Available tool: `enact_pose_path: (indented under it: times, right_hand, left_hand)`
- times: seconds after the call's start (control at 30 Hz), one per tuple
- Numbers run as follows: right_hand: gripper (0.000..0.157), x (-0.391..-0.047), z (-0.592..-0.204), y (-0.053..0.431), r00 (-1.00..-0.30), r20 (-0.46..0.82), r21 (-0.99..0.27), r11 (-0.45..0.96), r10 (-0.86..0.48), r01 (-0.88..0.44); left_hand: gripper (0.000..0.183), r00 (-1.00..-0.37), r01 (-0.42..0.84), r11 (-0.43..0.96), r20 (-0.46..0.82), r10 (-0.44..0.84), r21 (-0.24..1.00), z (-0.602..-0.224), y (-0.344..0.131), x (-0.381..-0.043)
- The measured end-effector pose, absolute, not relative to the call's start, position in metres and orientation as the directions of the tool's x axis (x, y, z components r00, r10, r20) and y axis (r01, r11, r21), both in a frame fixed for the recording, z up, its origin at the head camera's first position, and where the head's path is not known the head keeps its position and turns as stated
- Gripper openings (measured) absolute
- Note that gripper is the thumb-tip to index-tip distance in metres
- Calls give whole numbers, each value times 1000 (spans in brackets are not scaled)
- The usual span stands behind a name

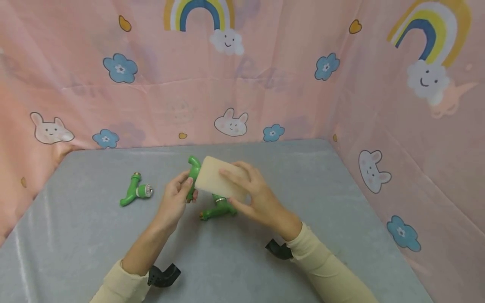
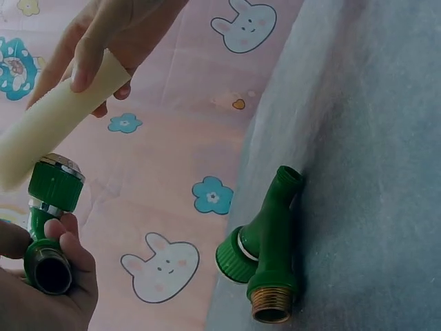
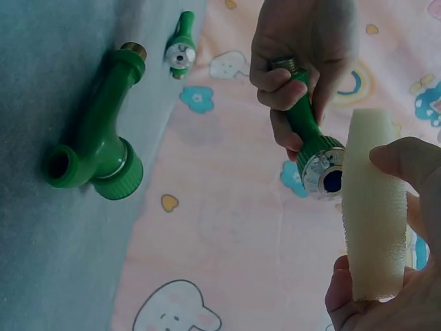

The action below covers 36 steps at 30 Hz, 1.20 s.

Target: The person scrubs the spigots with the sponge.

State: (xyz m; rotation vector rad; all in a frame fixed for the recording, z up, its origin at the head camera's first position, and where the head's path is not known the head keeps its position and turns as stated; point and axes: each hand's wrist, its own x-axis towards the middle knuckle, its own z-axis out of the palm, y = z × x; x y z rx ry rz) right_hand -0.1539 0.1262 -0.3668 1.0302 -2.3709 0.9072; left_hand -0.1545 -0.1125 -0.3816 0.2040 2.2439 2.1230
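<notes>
In the left hand [image 1: 175,201]: a green tap [image 1: 195,171], gripped; in the right hand [image 1: 261,194]: a cream sponge block [image 1: 217,176], pinched.
Going by the head view, both held up over the grey table [image 1: 227,265], with a second tap [image 1: 131,194] lying off to the left and a third tap [image 1: 217,211] partly hidden behind the block. From the left wrist, fingers wrapped round the tap's body, ridged knob pointing at the block; can't tell if touching. Probably hard, fairly weighty, slick on the smooth paint, so best held by the body or ridged knob. From the right wrist, thumb on one face of the block, fingers round the other side. Likely super light and squishy, so pinch mid-block, gently.
</notes>
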Motion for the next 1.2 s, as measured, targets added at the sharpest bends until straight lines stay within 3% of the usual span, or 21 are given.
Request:
enact_pose_path:
  times: [0.27,0.63,0.87,0.97,1.2]
  right_hand:
    - [59,-152,-365,127,-657,565,-384,545,-499,-745]
    - [63,-162,-351,158,-788,431,-501,610,-439,-614]
    - [61,-160,-352,151,-724,512,-511,514,-462,-689]
    - [58,-159,-357,144,-714,469,-534,477,-520,-698]
    - [53,-157,-355,149,-770,317,-646,469,-554,-603]
  left_hand:
    - [42,-989,70,130,52,137,989,-380,-112,-154]
    - [46,-997,59,131,53,51,990,-386,-110,-157]
    - [44,-995,78,129,70,69,989,-387,-108,-155]
    - [40,-991,118,133,109,73,984,-387,-106,-153]
    - [40,-980,188,98,181,79,977,-390,-108,-156]
